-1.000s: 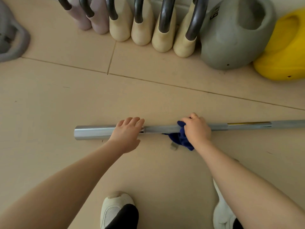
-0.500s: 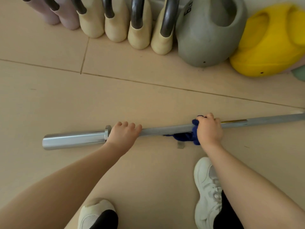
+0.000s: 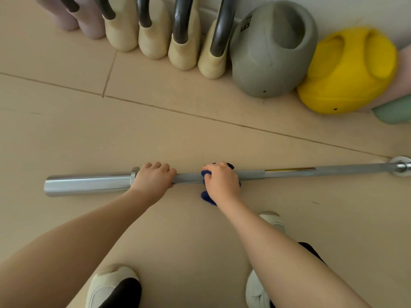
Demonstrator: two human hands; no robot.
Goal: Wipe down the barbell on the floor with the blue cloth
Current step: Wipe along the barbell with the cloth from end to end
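Floor (image 3: 66, 134): beige tiles; carries all items listed.

Bar (image 3: 251, 173): lies flat on the floor across the middle of the view, running left to right, its right end slightly farther away. Left sleeve (image 3: 89, 184), polished, sits at the left end; right collar (image 3: 401, 166) is at the right edge of view.

Left hand (image 3: 152, 181): on the bar just right of the left sleeve's collar, fingers curled over the shaft, gripping it. Judged to be steadying the bar.

Cloth (image 3: 205, 195): blue, bunched round the shaft just right of the left hand; mostly hidden, showing only at the edges of the hand over it.

Right hand (image 3: 221, 184): clamped round the cloth and shaft together, fingers curled over the far side.

Far row, against the wall, well apart from the bar: two pink and four cream kettlebells with dark handles (image 3: 153, 32), a grey kettlebell (image 3: 271, 54), a yellow kettlebell (image 3: 347, 72).

Near edge: two pale shoes (image 3: 109, 287).

Progress, judged: wiping is under way, with the cloth on the left part of the shaft. Nothing shows which lengths are already clean. The long stretch of shaft to the right, the right collar and the left sleeve look likely to be still owed a pass.
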